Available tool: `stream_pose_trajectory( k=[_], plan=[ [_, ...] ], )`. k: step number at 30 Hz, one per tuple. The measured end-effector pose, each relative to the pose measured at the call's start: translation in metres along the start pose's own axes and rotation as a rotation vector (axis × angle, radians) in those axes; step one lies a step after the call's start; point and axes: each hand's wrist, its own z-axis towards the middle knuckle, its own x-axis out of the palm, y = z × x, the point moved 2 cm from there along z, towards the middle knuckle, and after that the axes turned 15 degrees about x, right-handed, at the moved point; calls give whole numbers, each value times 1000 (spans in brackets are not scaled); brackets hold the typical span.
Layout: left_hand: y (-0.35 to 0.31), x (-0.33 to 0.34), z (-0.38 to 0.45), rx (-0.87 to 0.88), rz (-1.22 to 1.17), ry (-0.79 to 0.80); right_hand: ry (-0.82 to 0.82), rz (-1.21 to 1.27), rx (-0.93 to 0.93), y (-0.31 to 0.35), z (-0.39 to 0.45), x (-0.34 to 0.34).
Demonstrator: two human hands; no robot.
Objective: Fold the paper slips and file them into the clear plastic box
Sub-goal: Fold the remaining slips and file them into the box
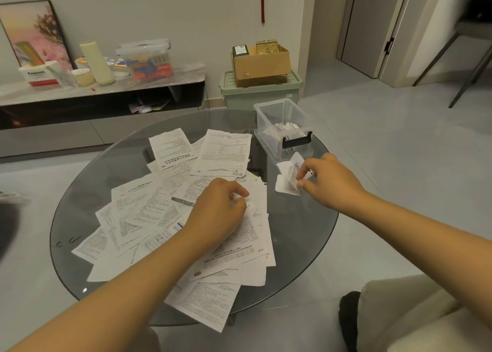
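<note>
Two hands, right hand (328,182) pinching folded slip (288,178), clear box (282,128) near

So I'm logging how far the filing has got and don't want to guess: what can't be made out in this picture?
- Head view: number of folded slips in the clear plastic box; its frosted wall and black latch cover them.
- Print on the paper slips: too small to read.
- Whatever the left hand pinches: hidden by its curled fingers.
- How many layers the slip in the right hand has: fingers cover it.
</note>
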Motion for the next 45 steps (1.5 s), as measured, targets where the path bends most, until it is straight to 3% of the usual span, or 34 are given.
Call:
stream_pose_trajectory(
  k=[10,14,20,25,39,45],
  plan=[
    [-4,-10,-7,29,26,-25,-171,247,-106,9,-12,-11],
    [-4,-12,-10,13,47,-5,-155,228,-143,14,-17,-6],
    [1,-13,-22,-49,342,247,-61,216,-163,32,-27,3],
    [14,-9,-33,-93,390,475,39,181,-214,49,-33,17],
    [15,-27,-47,122,222,228,320,72,-502,72,-50,51],
    [15,-33,-51,141,167,109,290,42,-590,71,-54,41]
  ],
)
